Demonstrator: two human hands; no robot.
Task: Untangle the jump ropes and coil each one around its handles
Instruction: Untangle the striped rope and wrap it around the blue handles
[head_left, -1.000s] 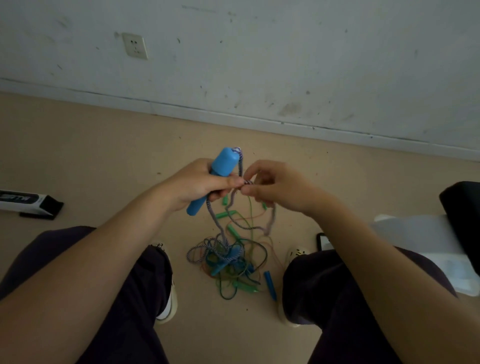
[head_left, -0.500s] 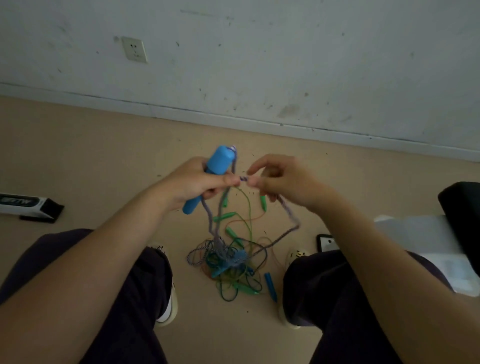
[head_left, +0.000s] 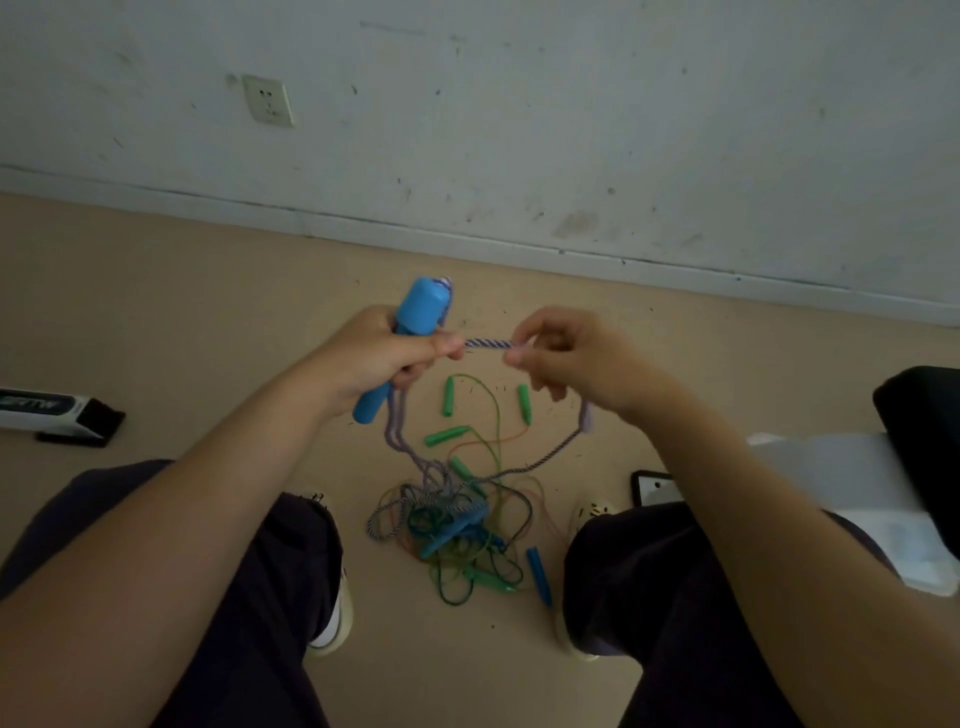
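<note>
Between both hands | braided rope (head_left: 488, 343) taut | left fingers (head_left: 441, 347) grip handle (head_left: 410, 332), right fingers (head_left: 519, 356) pinch rope

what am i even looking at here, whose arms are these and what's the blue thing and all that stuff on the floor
This is one picture from a camera worn on a person's head, looking down at their own arms and legs. There is no machine. The left hand grips a blue handle of a jump rope. The right hand pinches that rope's purple braided cord, stretched between the two hands. The cord hangs down to a tangled pile of ropes on the tan floor between the feet, with loose green handles and a smaller blue handle around it. A black and white box lies at the left.
</note>
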